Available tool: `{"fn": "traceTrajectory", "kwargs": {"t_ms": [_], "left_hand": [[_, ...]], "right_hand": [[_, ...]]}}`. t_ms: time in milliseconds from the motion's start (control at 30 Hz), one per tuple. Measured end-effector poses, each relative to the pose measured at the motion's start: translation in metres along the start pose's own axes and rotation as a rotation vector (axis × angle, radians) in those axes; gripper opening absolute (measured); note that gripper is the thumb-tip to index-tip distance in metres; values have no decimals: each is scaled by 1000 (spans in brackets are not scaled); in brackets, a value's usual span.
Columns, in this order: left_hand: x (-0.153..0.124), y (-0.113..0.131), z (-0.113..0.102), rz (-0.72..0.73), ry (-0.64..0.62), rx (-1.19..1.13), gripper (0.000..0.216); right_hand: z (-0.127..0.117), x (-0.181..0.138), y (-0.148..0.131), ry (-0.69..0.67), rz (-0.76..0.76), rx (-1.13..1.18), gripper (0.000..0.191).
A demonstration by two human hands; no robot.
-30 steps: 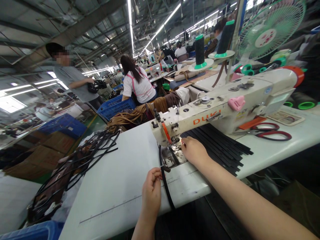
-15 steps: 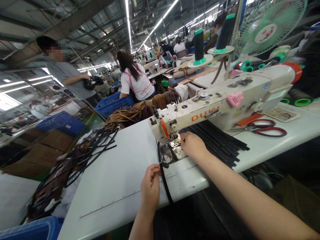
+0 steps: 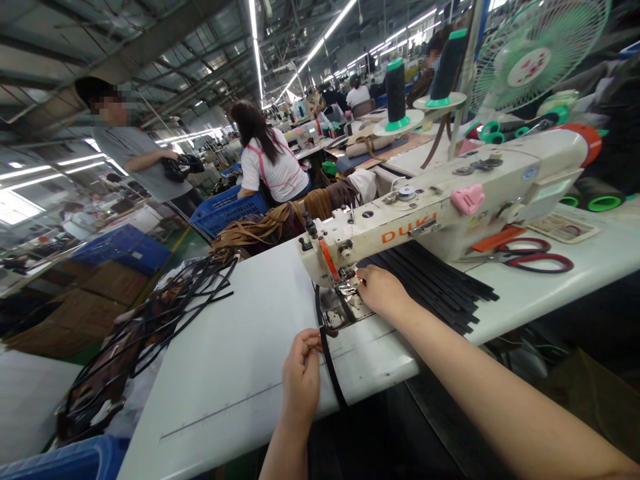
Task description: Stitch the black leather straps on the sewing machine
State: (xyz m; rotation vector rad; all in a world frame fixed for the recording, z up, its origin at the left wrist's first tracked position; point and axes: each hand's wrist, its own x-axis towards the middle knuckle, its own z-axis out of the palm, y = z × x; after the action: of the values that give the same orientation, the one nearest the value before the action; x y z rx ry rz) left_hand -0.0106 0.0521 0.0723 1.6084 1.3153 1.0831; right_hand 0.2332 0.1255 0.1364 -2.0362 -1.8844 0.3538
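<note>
One black strap (image 3: 331,368), pinched by my left hand (image 3: 303,371), could skew from uneven pull; my right hand (image 3: 384,291) curls nearly closed, grasp unclear.

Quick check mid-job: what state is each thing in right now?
Black strip: reaching the table's front edge.
Left hand: curled at the black strip, grip unclear.
Right hand: bent at the presser foot, grip unclear.
Sewing machine: running or stopped, unclear.
Strip bundle: lying fanned beneath its arm.
Scissors: lying on the table.
Thread cones: standing.
Fan: running or stopped, unclear.
</note>
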Motion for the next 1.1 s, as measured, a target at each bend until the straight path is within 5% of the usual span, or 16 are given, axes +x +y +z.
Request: {"fn": "traceTrajectory", "kwargs": {"t_ms": [1100], "left_hand": [[0, 0, 0, 2, -1, 18, 27]], "right_hand": [[0, -1, -6, -8, 37, 0, 29]]}}
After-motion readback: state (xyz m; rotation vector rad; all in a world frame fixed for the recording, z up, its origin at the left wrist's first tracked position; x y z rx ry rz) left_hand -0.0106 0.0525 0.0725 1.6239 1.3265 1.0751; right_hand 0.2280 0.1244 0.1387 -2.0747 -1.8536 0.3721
